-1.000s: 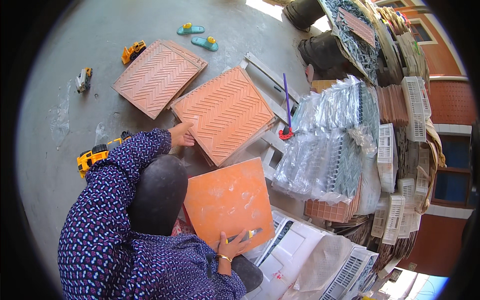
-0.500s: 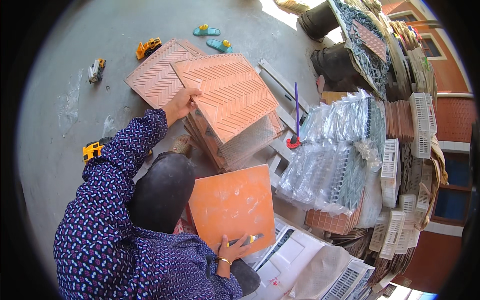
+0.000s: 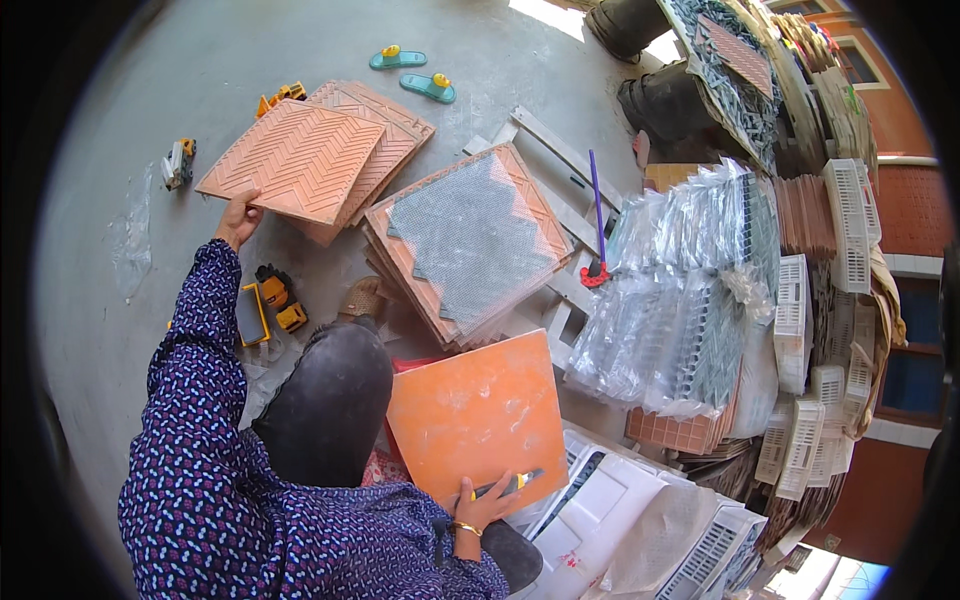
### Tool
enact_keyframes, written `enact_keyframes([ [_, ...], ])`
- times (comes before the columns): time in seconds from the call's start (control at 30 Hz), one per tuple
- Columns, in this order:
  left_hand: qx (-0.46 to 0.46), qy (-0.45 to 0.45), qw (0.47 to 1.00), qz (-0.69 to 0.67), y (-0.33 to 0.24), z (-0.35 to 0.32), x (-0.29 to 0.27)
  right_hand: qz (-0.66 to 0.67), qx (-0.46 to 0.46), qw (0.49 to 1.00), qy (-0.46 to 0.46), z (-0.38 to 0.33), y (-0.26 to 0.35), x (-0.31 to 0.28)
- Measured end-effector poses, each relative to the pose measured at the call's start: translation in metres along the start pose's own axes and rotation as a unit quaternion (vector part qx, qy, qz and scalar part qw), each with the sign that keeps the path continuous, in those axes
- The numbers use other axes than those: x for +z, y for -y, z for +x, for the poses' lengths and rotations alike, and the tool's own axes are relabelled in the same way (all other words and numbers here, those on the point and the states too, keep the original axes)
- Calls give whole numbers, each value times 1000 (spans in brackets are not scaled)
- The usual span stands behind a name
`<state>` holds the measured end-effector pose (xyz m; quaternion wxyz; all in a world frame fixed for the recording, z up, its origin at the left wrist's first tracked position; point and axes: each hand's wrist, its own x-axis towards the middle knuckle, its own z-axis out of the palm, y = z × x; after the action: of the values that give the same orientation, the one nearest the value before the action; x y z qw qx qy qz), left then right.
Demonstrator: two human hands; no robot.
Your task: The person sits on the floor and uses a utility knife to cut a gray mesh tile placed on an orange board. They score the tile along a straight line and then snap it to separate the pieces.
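My left hand [image 3: 238, 220] is closed on the near edge of a square terracotta-coloured panel [image 3: 295, 160] with raised herringbone ridges. It is over a pile of similar panels [image 3: 395, 140]. In my right hand [image 3: 478, 508] is a yellow-and-black utility knife [image 3: 520, 481], its tip pointing right over a flat orange board [image 3: 470, 410] in front of my knees. Between the two piles of work, a second stack of panels [image 3: 400, 270] carries a sheet of grey mosaic tile under mesh [image 3: 470, 240].
Toy trucks [image 3: 275, 290] stand on the grey floor at left, and teal slippers [image 3: 428, 87] lie beyond. A purple-handled tool with a red head [image 3: 594, 220] leans by a metal frame [image 3: 560, 150]. Plastic-wrapped tile stacks [image 3: 660, 340] and white crates [image 3: 790, 310] crowd the right.
My left hand has carried the herringbone panel leftward from the mesh-topped stack to the far pile, uncovering the grey mosaic sheet. The knife stays in my right hand.
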<state>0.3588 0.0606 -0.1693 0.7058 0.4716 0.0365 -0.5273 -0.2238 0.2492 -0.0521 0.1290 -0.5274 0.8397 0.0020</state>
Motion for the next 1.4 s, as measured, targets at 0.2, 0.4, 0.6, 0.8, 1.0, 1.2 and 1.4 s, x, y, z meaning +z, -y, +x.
enact_keyframes([
  [0.2, -14, -54, 997, 51, 16, 18, 6, 8, -13, 1000, -4, -3, 0, -1],
  [0.4, 135, -379, 759, 513, 42, 61, 48, 6, 8, 1000, 10, -3, -3, -3],
  [0.6, -194, 76, 960, 189, 144, -37, 158, 16, 0, 1000, -8, 0, 1, 0],
  [0.8, -235, -3, 943, 235, 179, -55, 193, 7, 5, 1000, -17, -3, 5, 2],
  [1.0, -253, 6, 935, 247, 182, -47, 193, -5, 9, 1000, -14, -1, 8, -1],
  [1.2, -235, 19, 951, 198, 183, -55, 189, -12, 14, 1000, -14, -1, 9, -3],
  [1.4, -243, 56, 939, 238, 189, -47, 182, 0, 14, 1000, -21, -2, 10, -4],
])
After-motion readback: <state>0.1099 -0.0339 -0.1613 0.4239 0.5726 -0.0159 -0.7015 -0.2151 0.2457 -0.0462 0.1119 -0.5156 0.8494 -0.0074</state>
